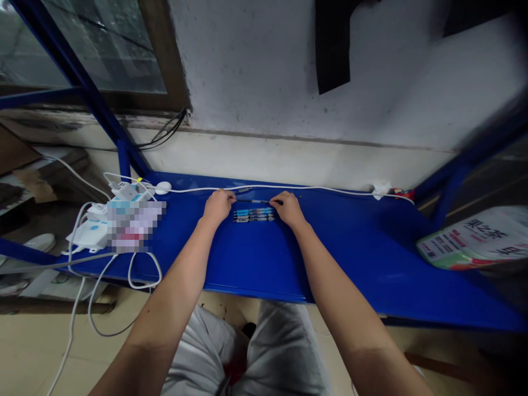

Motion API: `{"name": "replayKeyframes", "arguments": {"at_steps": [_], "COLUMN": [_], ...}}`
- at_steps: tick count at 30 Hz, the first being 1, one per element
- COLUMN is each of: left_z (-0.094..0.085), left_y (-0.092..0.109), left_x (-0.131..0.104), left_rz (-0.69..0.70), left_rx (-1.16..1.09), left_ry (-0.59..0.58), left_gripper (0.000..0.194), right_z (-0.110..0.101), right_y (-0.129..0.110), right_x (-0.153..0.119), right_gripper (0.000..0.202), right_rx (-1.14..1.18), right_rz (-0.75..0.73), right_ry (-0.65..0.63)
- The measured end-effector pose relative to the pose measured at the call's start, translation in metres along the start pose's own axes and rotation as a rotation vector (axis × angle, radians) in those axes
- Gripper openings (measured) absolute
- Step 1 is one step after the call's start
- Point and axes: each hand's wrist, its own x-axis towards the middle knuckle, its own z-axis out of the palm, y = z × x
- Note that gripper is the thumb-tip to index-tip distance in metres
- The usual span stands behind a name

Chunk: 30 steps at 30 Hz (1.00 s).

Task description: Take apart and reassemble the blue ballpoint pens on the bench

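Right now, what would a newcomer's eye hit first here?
Probably the blue tabletop across the middle, where the left hand and right hand grip a slim dark pen by its ends. A row of pens lies just nearer the person. White electrical gear crowds the left end; a printed package sits far right.

Printed pack (464, 258), at 3 o'clock: large dark characters, apparently "果之茶". Smaller red print toward the pack's 8 o'clock illegible. Additional large dark lettering at the picture's edge partly lost.
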Motion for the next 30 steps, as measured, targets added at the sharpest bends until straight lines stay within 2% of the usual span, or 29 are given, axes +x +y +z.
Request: {"name": "replayKeyframes", "arguments": {"at_steps": [4, 9, 15, 21, 24, 27, 30], "left_z": [0.008, 0.015, 0.026, 0.026, 0.02, 0.01, 0.0], "left_y": [0.003, 0.0, 0.003, 0.004, -0.009, -0.032, -0.053], "left_x": [0.006, 0.019, 0.028, 0.029, 0.03, 0.028, 0.024], "left_rz": [0.03, 0.045, 0.011, -0.053, -0.058, 0.024, 0.093], "left_rx": [-0.088, -0.073, 0.005, -0.061, -0.124, -0.153, -0.083], "left_ry": [-0.038, 0.088, 0.062, 0.095, 0.085, 0.039, 0.024], "left_gripper": [0.03, 0.032, 0.023, 0.015, 0.018, 0.033, 0.036], "right_z": [-0.008, -0.014, -0.013, -0.012, -0.012, -0.012, -0.012], "right_y": [0.005, 0.01, 0.01, 0.01, 0.009, 0.008, 0.008], "right_x": [-0.002, -0.003, -0.002, -0.003, -0.003, -0.004, -0.003], "right_gripper": [0.012, 0.014, 0.014, 0.014, 0.014, 0.014, 0.014], "right_rx": [-0.014, -0.01, -0.005, -0.001, -0.008, -0.013, -0.008], "right_rz": [0.028, 0.059, 0.066, 0.059, 0.055, 0.059, 0.069], "right_ry": [-0.008, 0.01, 0.018, 0.016, 0.016, 0.014, 0.006]}}
